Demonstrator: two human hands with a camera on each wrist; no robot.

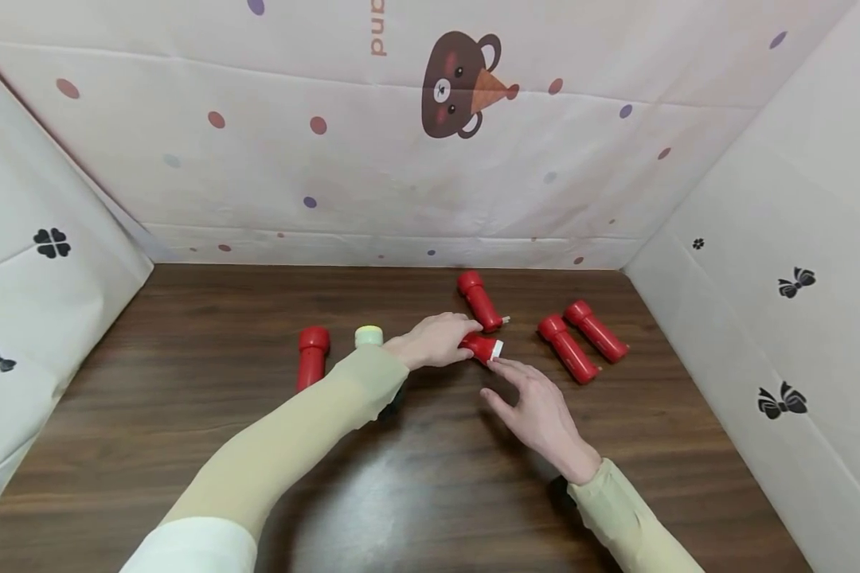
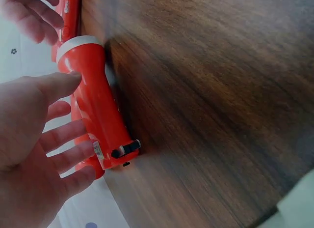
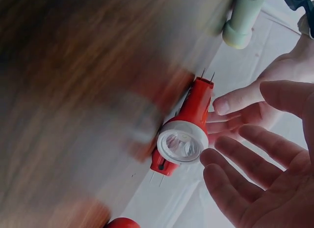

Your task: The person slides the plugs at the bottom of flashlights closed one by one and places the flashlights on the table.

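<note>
A red flashlight [image 1: 482, 348] with a white lens rim lies on the wooden table, two thin metal prongs at its tail. Over it reaches my left hand [image 1: 435, 339], its fingers and thumb fairly straight along the body; in the left wrist view the thumb tip meets the flashlight's neck [image 2: 91, 85]. My right hand [image 1: 537, 410] is spread beside the lens end. In the right wrist view its fingertips come close to the clear lens [image 3: 181, 145], and whether they touch cannot be told. Just behind lies another red flashlight [image 1: 481, 302] with prongs showing.
Two more red flashlights [image 1: 568, 348] [image 1: 597, 331] lie side by side on the right. On the left are a red flashlight [image 1: 312, 358] and a pale green flashlight [image 1: 369, 337], partly hidden by my left arm. White patterned sheets [image 1: 373, 175] enclose the table's [image 1: 208, 334] back and sides.
</note>
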